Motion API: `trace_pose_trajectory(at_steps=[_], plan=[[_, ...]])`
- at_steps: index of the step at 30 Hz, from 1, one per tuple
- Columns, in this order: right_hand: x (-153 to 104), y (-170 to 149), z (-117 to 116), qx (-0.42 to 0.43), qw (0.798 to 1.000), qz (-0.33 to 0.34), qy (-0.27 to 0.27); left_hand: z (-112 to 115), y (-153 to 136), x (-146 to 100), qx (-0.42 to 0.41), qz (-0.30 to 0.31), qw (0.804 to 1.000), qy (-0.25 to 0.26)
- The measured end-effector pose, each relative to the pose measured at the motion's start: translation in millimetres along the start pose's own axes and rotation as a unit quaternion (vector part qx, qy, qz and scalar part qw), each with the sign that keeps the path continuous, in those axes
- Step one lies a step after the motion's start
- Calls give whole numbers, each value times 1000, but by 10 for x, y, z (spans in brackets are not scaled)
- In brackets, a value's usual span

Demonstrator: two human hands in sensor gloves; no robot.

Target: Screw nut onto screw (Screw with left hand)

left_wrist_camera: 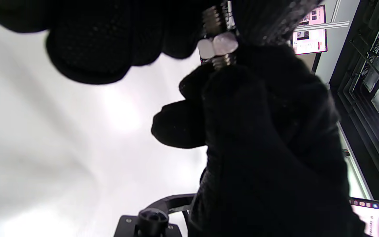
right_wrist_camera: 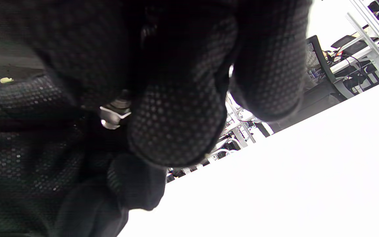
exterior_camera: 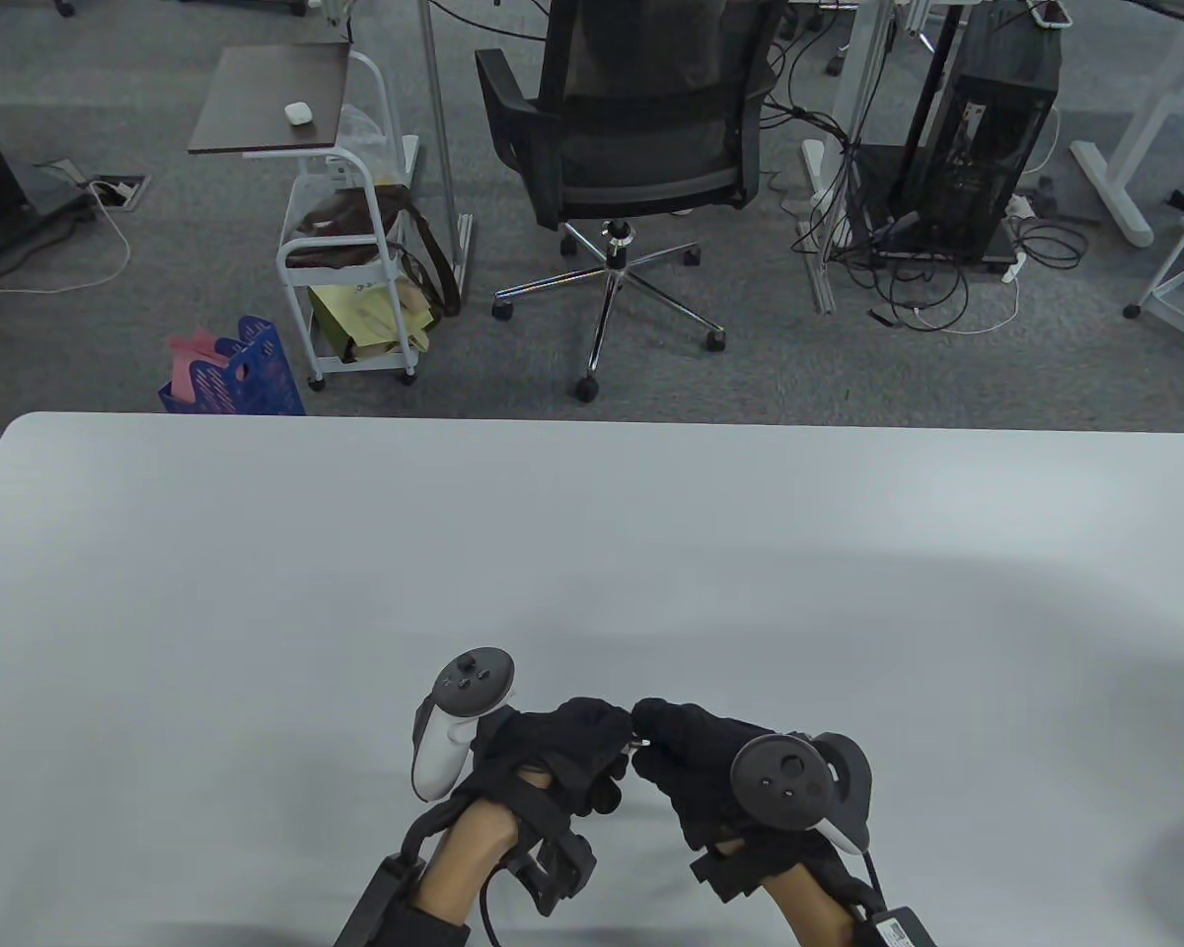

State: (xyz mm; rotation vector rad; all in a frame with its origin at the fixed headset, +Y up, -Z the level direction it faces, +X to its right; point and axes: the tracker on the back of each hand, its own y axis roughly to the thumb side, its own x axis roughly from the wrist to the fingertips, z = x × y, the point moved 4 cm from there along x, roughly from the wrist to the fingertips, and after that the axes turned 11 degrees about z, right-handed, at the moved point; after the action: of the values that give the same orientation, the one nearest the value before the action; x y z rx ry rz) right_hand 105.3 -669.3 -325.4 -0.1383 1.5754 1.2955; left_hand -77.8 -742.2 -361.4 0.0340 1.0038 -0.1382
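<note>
1. At the near edge of the bench (exterior_camera: 592, 552), the left hand (exterior_camera: 553, 755) and the right hand (exterior_camera: 710, 764) meet fingertip to fingertip, both raised off the surface.
2. Left hand: curled closed, with its fingers (left_wrist_camera: 87, 49) bunched near the nut (left_wrist_camera: 217, 44). The left wrist view shows the nut beside those fingers, but the exact contact is hidden; I judge it is pinching the nut.
3. Right hand: closed around the screw (left_wrist_camera: 224, 61), with threads visible both above and below the nut. Its fingers (right_wrist_camera: 176, 128) cover most of the shaft, so the grip point cannot be confirmed.
4. Location of parts: the nut sits partway along the screw, held in the air between the two hands. In the right wrist view only a sliver of bright metal shows between the gloves.
5. Risk, slippage: the textured gloves dull the sense of touch. A loose pinch would let the left fingers turn around the nut without driving it.
6. Risk, cross-threading or binding: if the right hand tilts the screw while the left turns, the nut may jam.
7. Risk, drop: both parts are small and held clear of the bench. A regrip between turns could release the screw, which may roll off the near edge.
8. Risk, visibility: the gloves hide the joint from all three views, so progress is hard to verify.
</note>
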Motion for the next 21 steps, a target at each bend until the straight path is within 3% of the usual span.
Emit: trace_pose_trajectory(at_steps=[6,11,17,21], plan=[[3,2,-2,2,1000,2,-1,32,52,14,-13,12,999,-38],[-1,-4,-3,1,1000,0,-3,-13,11,1,2,4,1000,2],[4,5,0,3,1000,1,-4,19,48,10,-17,12,999,-34],[0,-3,1,2,1000,0,-6,13,-5,-4,-18,-2,1000,-11]])
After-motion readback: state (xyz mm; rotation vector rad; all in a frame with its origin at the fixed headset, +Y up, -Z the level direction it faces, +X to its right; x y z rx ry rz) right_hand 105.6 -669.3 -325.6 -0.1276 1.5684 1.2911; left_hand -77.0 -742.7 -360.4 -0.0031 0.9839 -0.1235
